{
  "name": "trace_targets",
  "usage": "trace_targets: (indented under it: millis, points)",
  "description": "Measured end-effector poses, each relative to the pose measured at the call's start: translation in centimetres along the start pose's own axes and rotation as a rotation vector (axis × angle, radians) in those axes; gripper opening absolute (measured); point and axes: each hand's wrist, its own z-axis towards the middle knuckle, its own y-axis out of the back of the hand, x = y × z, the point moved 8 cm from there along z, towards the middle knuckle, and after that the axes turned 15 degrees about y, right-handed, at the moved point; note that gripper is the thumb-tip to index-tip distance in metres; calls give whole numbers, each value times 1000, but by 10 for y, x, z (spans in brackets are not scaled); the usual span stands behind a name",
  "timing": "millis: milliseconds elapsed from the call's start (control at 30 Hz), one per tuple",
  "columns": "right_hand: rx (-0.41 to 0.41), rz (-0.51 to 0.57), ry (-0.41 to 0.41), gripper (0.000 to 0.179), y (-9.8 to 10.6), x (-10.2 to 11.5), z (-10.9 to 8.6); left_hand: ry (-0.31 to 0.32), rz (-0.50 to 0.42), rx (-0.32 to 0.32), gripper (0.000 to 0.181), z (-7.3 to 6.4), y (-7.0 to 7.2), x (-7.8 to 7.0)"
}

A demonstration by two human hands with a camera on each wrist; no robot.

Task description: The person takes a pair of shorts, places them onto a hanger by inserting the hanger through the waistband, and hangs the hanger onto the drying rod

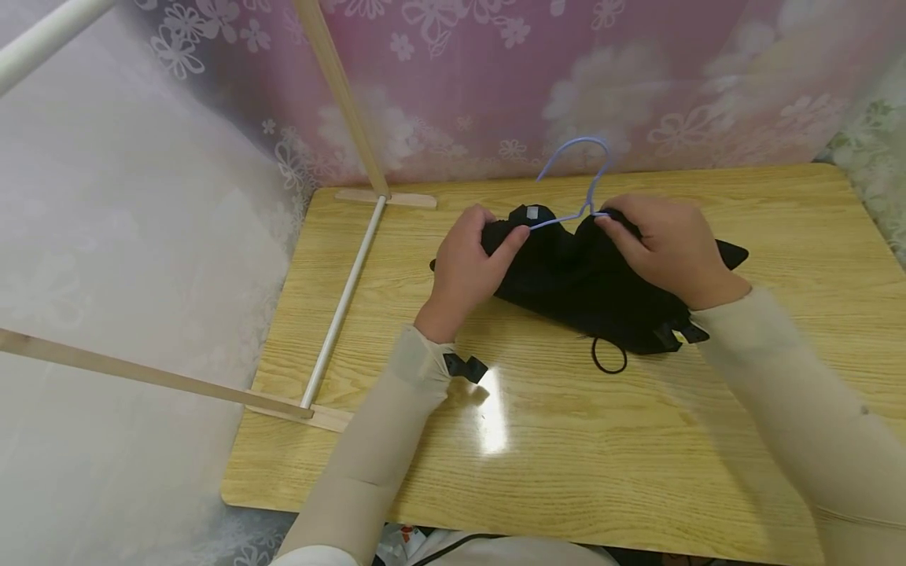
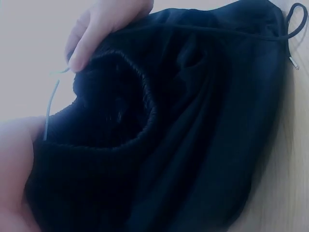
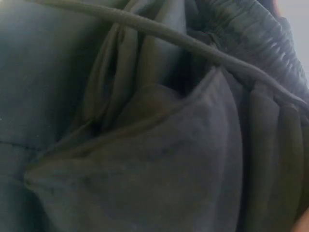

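Note:
A black drawstring garment point(image 1: 587, 291) with a gathered elastic waistband point(image 2: 149, 104) is bunched over the table; whether it is shorts or trousers cannot be told. A light-blue wire hanger point(image 1: 593, 189) rises from its top edge, its hook showing and its lower part hidden in the cloth. My left hand point(image 1: 463, 267) pinches the waistband and the hanger's left arm, thumb in front. On the other side, my right hand point(image 1: 665, 248) grips the waistband and the hanger's right shoulder close to the neck. A cord loop point(image 1: 609, 355) hangs from the lower edge. Cloth folds fill the right wrist view.
Left of the garment stands a rack with wooden uprights point(image 1: 347, 102) and a white lower bar point(image 1: 344, 303). The wooden table point(image 1: 566, 456) has its back edge against a pink floral curtain point(image 1: 460, 86). A pale curtain point(image 1: 141, 220) hangs at left.

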Motion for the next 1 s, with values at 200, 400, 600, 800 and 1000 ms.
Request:
trace_targets:
  millis: [200,400,600,800,1000]
  points:
    - [10,-28,-38,17,1,-6,-8,-123,14,182,34,-3,0,1]
    - [-107,-25,-96,16,13,-17,-19,-253,1,218,39,2,22,3]
    - [-234,42,-118,15,18,-19,-21,-134,-21,115,43,9,38,16]
    - [-252,57,-148,17,23,-22,-14,-163,-47,78,25,8,44,15]
    - [-232,62,-162,18,23,-25,-4,-222,-4,18,25,7,54,3]
